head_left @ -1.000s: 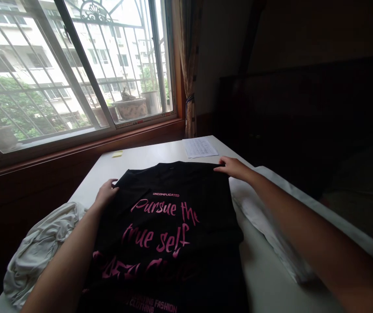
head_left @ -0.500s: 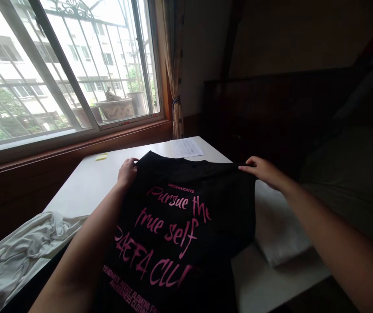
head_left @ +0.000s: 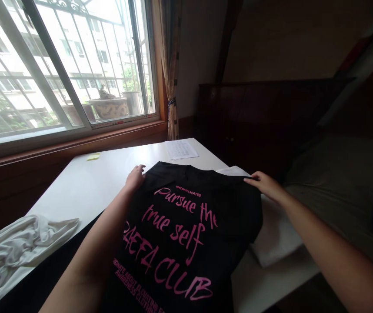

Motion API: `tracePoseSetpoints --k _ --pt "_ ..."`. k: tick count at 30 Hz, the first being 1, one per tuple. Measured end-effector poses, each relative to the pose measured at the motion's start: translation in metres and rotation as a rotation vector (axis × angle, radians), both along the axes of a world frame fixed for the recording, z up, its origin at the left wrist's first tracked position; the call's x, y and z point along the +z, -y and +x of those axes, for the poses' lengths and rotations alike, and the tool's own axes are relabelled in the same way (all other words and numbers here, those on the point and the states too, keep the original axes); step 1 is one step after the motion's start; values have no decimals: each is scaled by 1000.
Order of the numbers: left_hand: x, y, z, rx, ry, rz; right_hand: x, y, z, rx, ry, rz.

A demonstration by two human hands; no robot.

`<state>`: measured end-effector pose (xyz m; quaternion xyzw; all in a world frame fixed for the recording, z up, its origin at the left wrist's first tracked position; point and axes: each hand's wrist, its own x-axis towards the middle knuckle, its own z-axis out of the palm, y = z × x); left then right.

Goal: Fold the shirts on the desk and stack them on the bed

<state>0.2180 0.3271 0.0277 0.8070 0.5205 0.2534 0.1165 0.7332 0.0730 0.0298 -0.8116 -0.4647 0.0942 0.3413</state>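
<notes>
A black T-shirt (head_left: 186,234) with pink lettering is spread over the white table (head_left: 65,182), its neckline toward the far side. At the shirt's left shoulder edge is my left hand (head_left: 136,176), fingers curled, apparently gripping the fabric; the fingertips are partly hidden. My right hand (head_left: 264,184) pinches the right shoulder seam between thumb and fingers. Under the shirt's right side lies a folded white cloth (head_left: 276,241), with a corner showing behind the shoulder. The lower part of the shirt runs out of view at the bottom.
A crumpled pale cloth (head_left: 26,243) lies on the table's left side. Printed paper (head_left: 181,149) and a yellow sticky note (head_left: 93,156) rest near the far edge. Beyond are a barred window (head_left: 75,65), a tied curtain (head_left: 171,87) and dark furniture (head_left: 254,108).
Both hands have lowered the shirt closer to the table, and more of its lettering shows. The white cloth's corner now appears behind the right shoulder. The view has shifted slightly.
</notes>
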Motion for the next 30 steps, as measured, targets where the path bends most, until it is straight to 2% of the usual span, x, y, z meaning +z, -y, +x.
tracePoseSetpoints --k 4,7,10,12,16,19,22,26,30 --pt "-7 29 -35 -90 -55 3 -8 -1 -9 -26 -181 16" --pt "-5 70 -61 -196 -76 13 -9 10 -19 -20 -397 -3" --pt "3 127 -86 -396 -90 46 -4 31 -32 82 -483 14" --pt "9 170 -101 -453 -124 38 2 47 -42 188 -527 16" --pt "17 255 -116 -502 -123 3 14 77 -61 354 -695 -200" --pt "14 309 -112 -557 -115 14 17 91 -68 419 -745 -303" --pt "10 348 -97 -666 -122 59 18 97 -75 466 -771 -302" --pt "13 376 -63 -731 -139 102 19 93 -89 454 -814 -203" --pt "17 390 -12 -781 -193 113 23 86 -106 445 -864 -129"
